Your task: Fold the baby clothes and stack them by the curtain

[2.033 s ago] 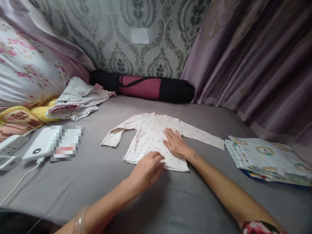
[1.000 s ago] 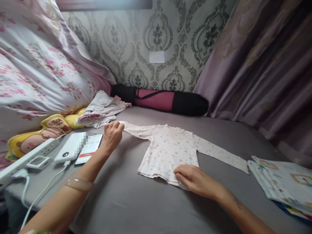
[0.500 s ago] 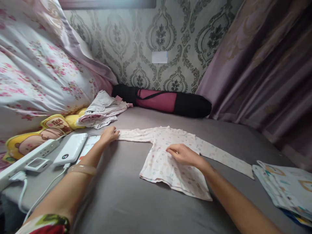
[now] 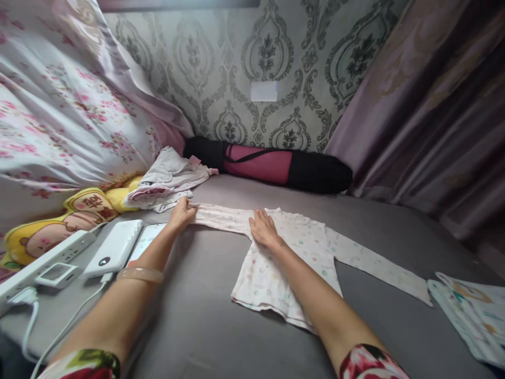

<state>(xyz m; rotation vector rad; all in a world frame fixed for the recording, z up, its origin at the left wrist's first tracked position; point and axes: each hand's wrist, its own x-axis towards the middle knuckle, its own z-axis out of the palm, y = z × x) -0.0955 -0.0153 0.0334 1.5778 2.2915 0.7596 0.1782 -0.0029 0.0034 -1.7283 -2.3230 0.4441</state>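
Observation:
A small white long-sleeved shirt [image 4: 300, 247] with tiny coloured prints lies spread flat on the grey bed sheet [image 4: 221, 316]. My left hand [image 4: 182, 213] pinches the cuff of its left sleeve, which is stretched out straight. My right hand [image 4: 263, 229] lies flat with fingers spread on the shirt's left shoulder, where that sleeve joins the body. The other sleeve runs out to the right, untouched.
A phone [image 4: 148, 239], a white power bank [image 4: 114, 248] and a power strip [image 4: 43, 263] with cables lie at the left. A pile of clothes [image 4: 165, 179] and a black-and-pink roll bag [image 4: 272, 166] sit behind. Folded printed cloths [image 4: 473, 310] rest at the right. Floral bedding and curtains close in the sides.
My left hand took the left sleeve's cuff and pulled it out straight to the left. My right hand slid from the shirt's hem up across the body to the left shoulder.

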